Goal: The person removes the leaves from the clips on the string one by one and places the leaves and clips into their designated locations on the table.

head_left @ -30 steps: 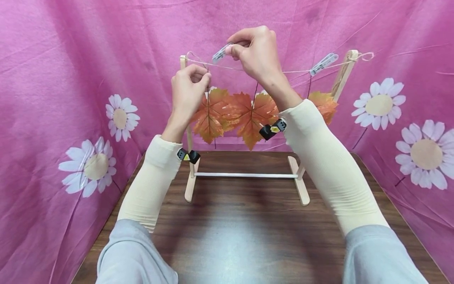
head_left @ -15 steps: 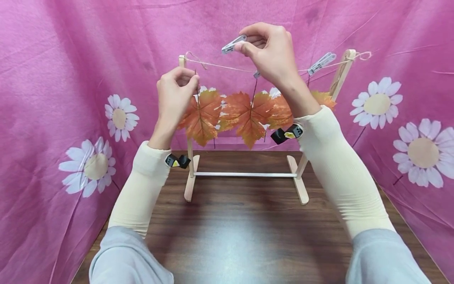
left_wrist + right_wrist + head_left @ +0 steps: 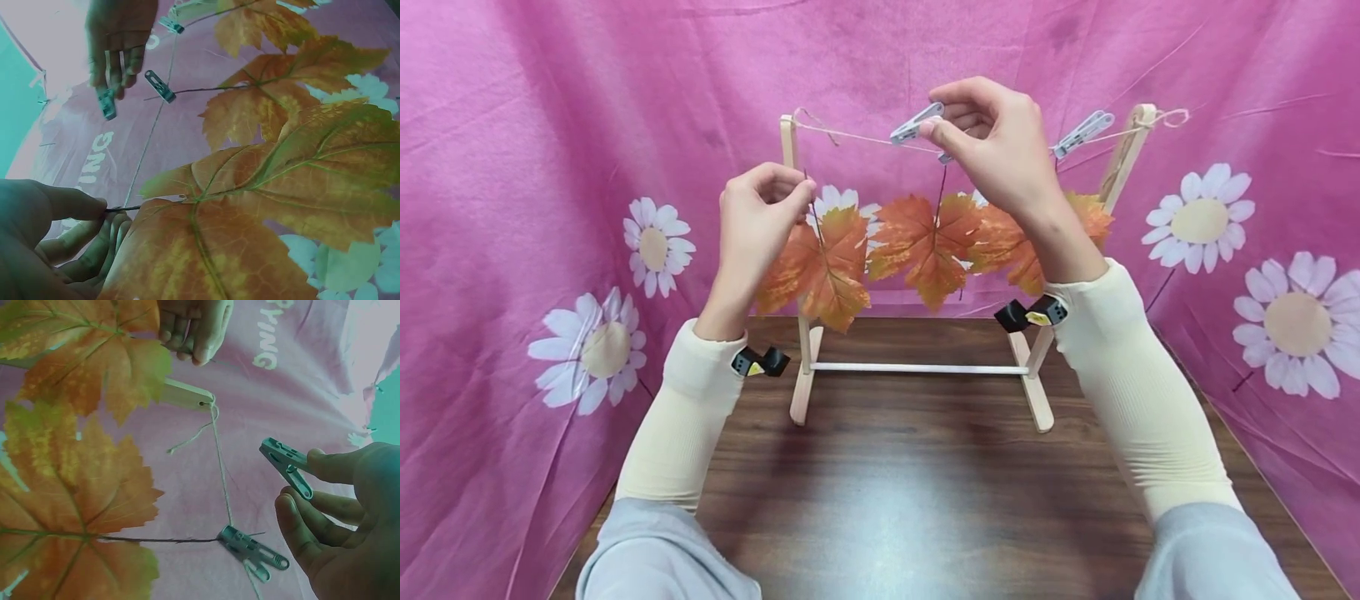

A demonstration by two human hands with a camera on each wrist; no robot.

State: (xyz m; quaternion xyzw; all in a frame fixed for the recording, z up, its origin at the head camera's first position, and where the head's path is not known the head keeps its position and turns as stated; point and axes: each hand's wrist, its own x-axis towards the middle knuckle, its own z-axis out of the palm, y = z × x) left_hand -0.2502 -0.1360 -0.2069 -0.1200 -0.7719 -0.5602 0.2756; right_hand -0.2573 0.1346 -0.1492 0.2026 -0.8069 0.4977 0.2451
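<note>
My left hand [image 3: 760, 237] pinches the dark stem of an orange artificial maple leaf [image 3: 829, 271], which hangs below the fingertips, left of the other leaves. My right hand [image 3: 1003, 158] holds a grey clothespin [image 3: 916, 125] between thumb and fingers, in front of the string [image 3: 861, 136]. In the right wrist view this clothespin [image 3: 287, 465] is apart from the string. A second clothespin [image 3: 250, 550] clips another leaf's stem to the string; my right hand mostly covers it in the head view. Farther right, another clothespin [image 3: 1082, 135] grips the string.
The string runs between two wooden posts [image 3: 1123, 158] of a stand with a white crossbar [image 3: 917, 368]. More maple leaves [image 3: 928, 242] hang from it. The stand rests on a dark wooden table [image 3: 880, 483]. Pink cloth [image 3: 685, 75] with printed daisies surrounds it.
My left hand has moved left and down with the leaf, which now tilts. My right hand has shifted right with its clothespin, rising first and then coming down, uncovering part of the clipped clothespin.
</note>
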